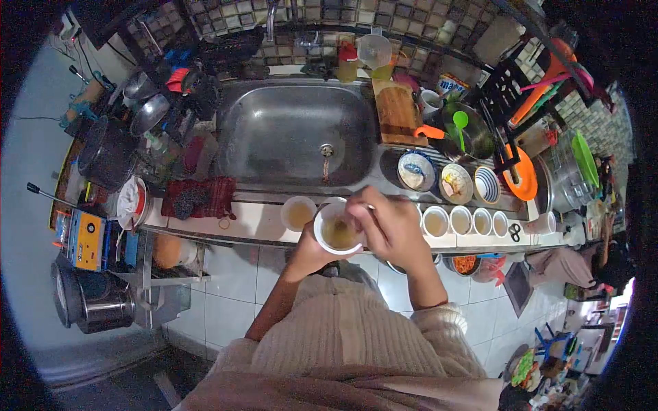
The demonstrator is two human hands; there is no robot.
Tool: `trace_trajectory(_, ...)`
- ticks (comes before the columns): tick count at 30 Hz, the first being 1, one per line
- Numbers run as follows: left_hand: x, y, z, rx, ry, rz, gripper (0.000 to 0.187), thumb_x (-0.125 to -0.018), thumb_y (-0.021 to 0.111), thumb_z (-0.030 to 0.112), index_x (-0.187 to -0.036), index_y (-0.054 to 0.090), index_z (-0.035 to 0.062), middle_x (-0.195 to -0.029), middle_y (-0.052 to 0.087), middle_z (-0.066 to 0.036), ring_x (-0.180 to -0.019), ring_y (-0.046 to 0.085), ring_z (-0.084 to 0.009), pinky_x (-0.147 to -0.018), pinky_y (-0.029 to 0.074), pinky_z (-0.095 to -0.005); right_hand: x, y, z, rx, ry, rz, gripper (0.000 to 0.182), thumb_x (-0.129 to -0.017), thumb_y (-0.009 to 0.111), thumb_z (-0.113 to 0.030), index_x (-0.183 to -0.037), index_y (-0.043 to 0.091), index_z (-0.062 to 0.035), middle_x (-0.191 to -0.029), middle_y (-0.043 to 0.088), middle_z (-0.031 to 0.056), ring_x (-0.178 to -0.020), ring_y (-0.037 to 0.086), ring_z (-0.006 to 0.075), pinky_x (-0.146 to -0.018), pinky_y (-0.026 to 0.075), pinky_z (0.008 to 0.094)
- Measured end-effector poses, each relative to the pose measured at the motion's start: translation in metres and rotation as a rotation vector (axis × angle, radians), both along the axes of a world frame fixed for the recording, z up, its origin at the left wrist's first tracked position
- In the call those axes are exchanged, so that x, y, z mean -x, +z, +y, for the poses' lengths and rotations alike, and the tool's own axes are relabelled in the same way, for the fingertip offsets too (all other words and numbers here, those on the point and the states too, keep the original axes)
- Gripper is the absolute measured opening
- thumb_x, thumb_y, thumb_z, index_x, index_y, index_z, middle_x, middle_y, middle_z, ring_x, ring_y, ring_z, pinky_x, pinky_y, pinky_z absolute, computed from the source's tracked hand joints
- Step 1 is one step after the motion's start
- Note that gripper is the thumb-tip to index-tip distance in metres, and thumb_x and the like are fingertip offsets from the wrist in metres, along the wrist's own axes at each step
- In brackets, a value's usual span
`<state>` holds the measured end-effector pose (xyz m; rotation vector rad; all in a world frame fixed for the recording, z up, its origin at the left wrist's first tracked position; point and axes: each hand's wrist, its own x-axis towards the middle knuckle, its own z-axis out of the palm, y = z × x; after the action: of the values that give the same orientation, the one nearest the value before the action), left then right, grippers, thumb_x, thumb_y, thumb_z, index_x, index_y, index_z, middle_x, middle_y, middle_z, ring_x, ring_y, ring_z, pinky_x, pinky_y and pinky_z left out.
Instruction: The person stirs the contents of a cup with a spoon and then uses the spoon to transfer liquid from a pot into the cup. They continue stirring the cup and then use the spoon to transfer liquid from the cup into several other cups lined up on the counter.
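Several cups (436, 209) stand filled; my left hand (303, 257) cradles another cup (321, 229), part-full, my right hand (395, 231) pinching something thin (371, 206) over it.

Behind the stainless steel sink (295, 130) runs a wall of small beige and brown mosaic tiles (236, 19). A pale blue-grey wall (41, 157) stands at the left. White square floor tiles (229, 312) with dark grout lie below the white-edged worktop (264, 214). Bright white light (622, 312) enters at the lower right, while the outer edges of the room are dark.
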<state>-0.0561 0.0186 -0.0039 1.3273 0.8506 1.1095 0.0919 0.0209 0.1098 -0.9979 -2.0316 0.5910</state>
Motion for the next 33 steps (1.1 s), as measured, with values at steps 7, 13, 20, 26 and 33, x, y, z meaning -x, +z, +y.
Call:
trace_trajectory(7, -0.001, -0.004, 0.001, -0.103, -0.018, 0.044, 0.067, -0.055, 0.079, 0.009, -0.112, 0.046, 0.0022, -0.109, 0.054, -0.008, -0.1, 0.052, -0.017, -0.086, 0.041, -0.0312, 0.003, 0.001, -0.007, -0.049, 0.005, -0.033, 0.008, -0.081, 0.054, -0.013, -0.077, 0.054, -0.0057, -0.062, 0.055, 0.0091, -0.056, 0.058, 0.0249, -0.051, 0.044, 0.0314)
trace_trajectory(13, 0.001, -0.012, 0.006, -0.127, -0.054, 0.077, 0.068, -0.054, 0.079, 0.011, -0.112, 0.046, 0.0025, -0.109, 0.053, -0.009, -0.101, 0.051, -0.018, -0.087, 0.04, -0.0321, 0.001, -0.007, -0.006, -0.11, 0.127, -0.051, 0.009, -0.082, 0.053, -0.013, -0.077, 0.054, -0.0056, -0.065, 0.054, 0.0088, -0.057, 0.058, 0.0248, -0.052, 0.044, 0.0321)
trace_trajectory(20, -0.003, -0.002, 0.003, -0.161, -0.041, 0.11, 0.065, -0.055, 0.08, 0.011, -0.11, 0.045, 0.0025, -0.107, 0.053, -0.008, -0.1, 0.051, -0.0181, -0.085, 0.041, -0.0321, 0.006, -0.003, -0.003, -0.075, -0.01, 0.039, 0.012, -0.083, 0.052, -0.013, -0.075, 0.053, -0.0047, -0.059, 0.054, 0.0084, -0.051, 0.057, 0.0207, -0.047, 0.043, 0.0284)
trace_trajectory(26, -0.002, -0.007, 0.001, -0.161, 0.003, 0.067, 0.063, -0.054, 0.081, 0.01, -0.107, 0.048, 0.0025, -0.103, 0.056, -0.008, -0.097, 0.054, -0.0189, -0.085, 0.042, -0.0331, -0.011, -0.004, -0.009, -0.061, 0.007, 0.25, 0.018, -0.086, 0.048, -0.015, -0.077, 0.052, 0.0, -0.064, 0.06, 0.0084, -0.05, 0.055, 0.012, -0.045, 0.043, 0.0228)
trace_trajectory(33, -0.004, 0.008, -0.002, -0.228, 0.035, 0.125, 0.063, -0.054, 0.08, 0.012, -0.108, 0.048, 0.0028, -0.104, 0.055, -0.009, -0.097, 0.054, -0.0201, -0.086, 0.041, -0.0327, -0.025, -0.005, -0.024, -0.315, -0.032, 0.616, 0.027, -0.091, 0.039, -0.026, -0.085, 0.044, -0.0008, -0.06, 0.059, 0.0176, -0.04, 0.049, 0.0145, -0.037, 0.039, 0.0232)
